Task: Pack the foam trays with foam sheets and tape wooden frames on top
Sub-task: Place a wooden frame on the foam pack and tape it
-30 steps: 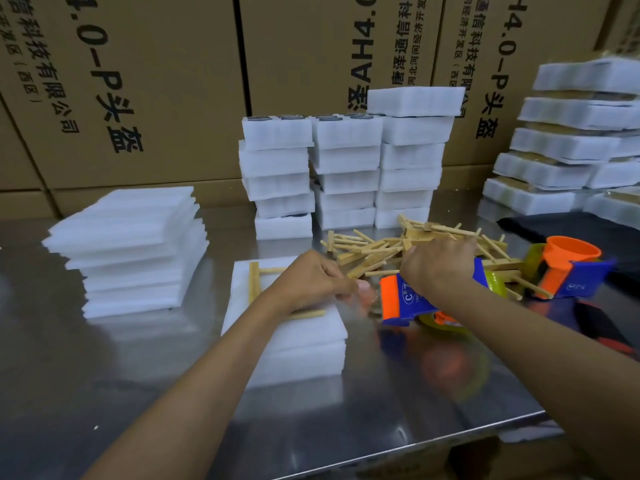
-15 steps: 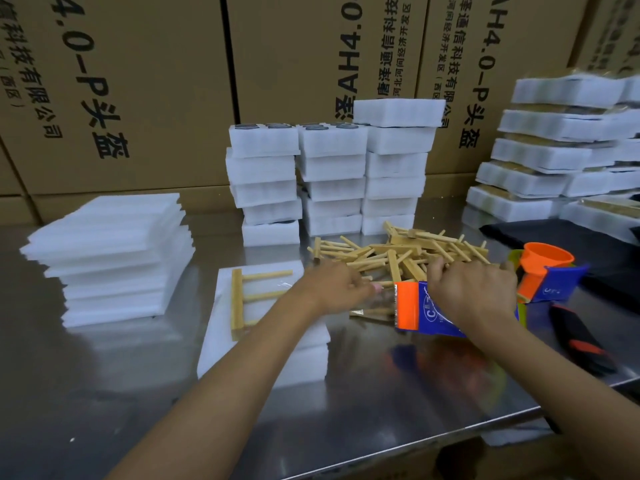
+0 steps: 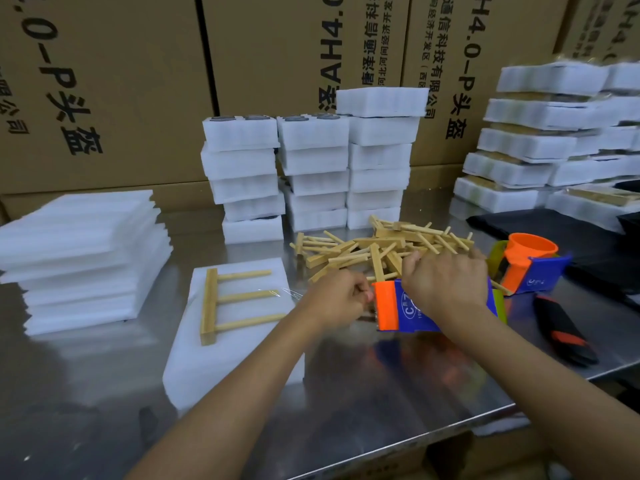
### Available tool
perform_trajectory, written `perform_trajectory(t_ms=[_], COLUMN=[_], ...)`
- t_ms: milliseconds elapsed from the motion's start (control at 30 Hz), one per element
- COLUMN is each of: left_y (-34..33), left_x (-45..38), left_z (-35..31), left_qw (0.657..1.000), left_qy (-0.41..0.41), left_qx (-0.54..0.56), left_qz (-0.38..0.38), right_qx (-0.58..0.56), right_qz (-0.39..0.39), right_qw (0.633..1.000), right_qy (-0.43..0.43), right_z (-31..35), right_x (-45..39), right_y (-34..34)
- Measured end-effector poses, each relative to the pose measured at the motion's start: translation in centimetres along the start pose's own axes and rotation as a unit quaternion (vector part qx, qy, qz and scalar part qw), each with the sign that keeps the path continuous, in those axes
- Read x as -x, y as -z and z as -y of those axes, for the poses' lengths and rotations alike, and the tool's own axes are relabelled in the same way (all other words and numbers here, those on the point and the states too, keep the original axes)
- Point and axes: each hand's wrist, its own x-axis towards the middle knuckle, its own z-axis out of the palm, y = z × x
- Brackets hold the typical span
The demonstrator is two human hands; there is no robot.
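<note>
Right hand grips the dispenser, left hand pinches the tape end by its mouth, and the frame lies just left on the tray (prongs pointing right, left hand nearer).

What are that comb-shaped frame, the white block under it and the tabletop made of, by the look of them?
The frame looks like pale unfinished wood: matte tan bars with square-cut ends. The block beneath looks like soft white foam, with a matte, faintly translucent surface and rounded edges. The table seems to be brushed steel or similar metal: grey and glossy, mirroring the dispenser's orange and blue.
</note>
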Motion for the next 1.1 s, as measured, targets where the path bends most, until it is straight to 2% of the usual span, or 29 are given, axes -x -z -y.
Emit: perform_trajectory(t_ms=[133,300,400,467,533,600,700,767,800,900,1033,1100], left_y=[0.1,0.1,0.5,0.8,1.0,1.4,1.9,2.2,2.3,2.5,2.6,2.6], left_x=[0.4,0.9,1.5,2.2,2.2,1.7,1.3,1.6,1.6,1.6,1.8,1.8], left_z=[-0.5,-1.2,-1.3,-1.2,-1.0,-0.9,-1.0,-1.0,-1.0,-1.2,-1.3,-1.1], left_qw=[0.996,0.978,0.965,0.964,0.977,0.989,0.982,0.972,0.97,0.967,0.971,0.971], left_qy=[-0.036,-0.126,-0.193,-0.205,-0.169,-0.111,-0.033,-0.005,0.003,0.023,0.039,0.037], left_qx=[-0.074,-0.162,-0.152,-0.128,-0.069,0.037,0.178,0.229,0.239,0.249,0.23,0.234], left_qz=[-0.023,-0.043,-0.089,-0.114,-0.107,-0.089,-0.059,-0.05,-0.049,-0.049,-0.044,-0.044], right_qx=[0.009,0.003,0.006,0.001,0.0,0.005,0.066,0.101,0.098,0.063,0.011,-0.015], right_qz=[0.022,0.01,0.022,0.03,0.013,-0.026,-0.021,-0.007,-0.009,-0.088,-0.069,-0.06], right_qw=[1.0,1.0,1.0,0.999,1.0,0.999,0.996,0.99,0.99,0.986,0.984,0.987], right_qy=[0.001,-0.005,-0.022,-0.025,-0.021,-0.019,0.054,0.097,0.102,0.13,0.167,0.149], right_z=[0.4,0.1,0.1,0.3,0.5,-0.1,-2.8,-4.9,-5.8,-8.0,-9.1,-9.6], right_x=[-0.6,-0.3,-0.5,-0.7,0.0,1.4,4.0,5.6,6.2,6.8,5.3,4.2], right_y=[0.1,0.0,0.2,0.5,0.8,0.9,0.7,0.0,-0.3,-1.4,-1.6,-1.5])
